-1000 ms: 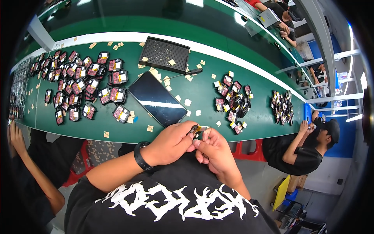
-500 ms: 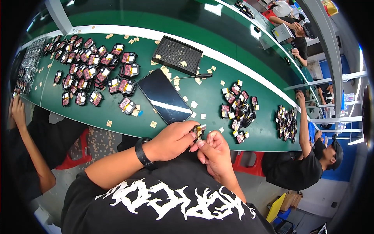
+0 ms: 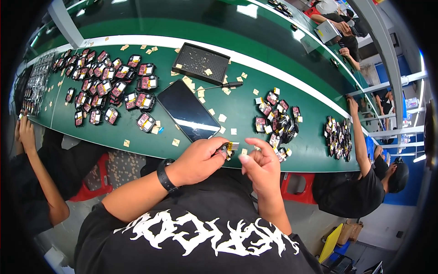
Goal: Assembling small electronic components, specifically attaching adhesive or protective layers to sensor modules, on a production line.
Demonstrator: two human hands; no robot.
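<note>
My left hand point(image 3: 200, 160) is closed around a small black electronic device with yellow tape and a silvery flat part point(image 3: 232, 146) sticking out towards the right. Most of that device is hidden by the fingers. To its right, my right hand point(image 3: 263, 166) is raised with thumb and forefinger apart. A small tan paper square point(image 3: 244, 151) shows right at the thumb tip; whether it clings there or is falling I cannot tell. Beyond my hands, a black tablet-like panel point(image 3: 189, 109) lies on the green table point(image 3: 214, 153).
Many small devices with pink faces point(image 3: 104, 86) lie heaped at the left, with more piles at the middle right point(image 3: 285, 121) and far right point(image 3: 337, 139). A black tray point(image 3: 200, 64), a black-handled screwdriver point(image 3: 232, 84) and scattered tan squares lie behind. Co-workers sit on both sides.
My right hand has come away from the device and its fingers have spread apart. The tan square now shows at its thumb. My left hand keeps its hold on the device.
</note>
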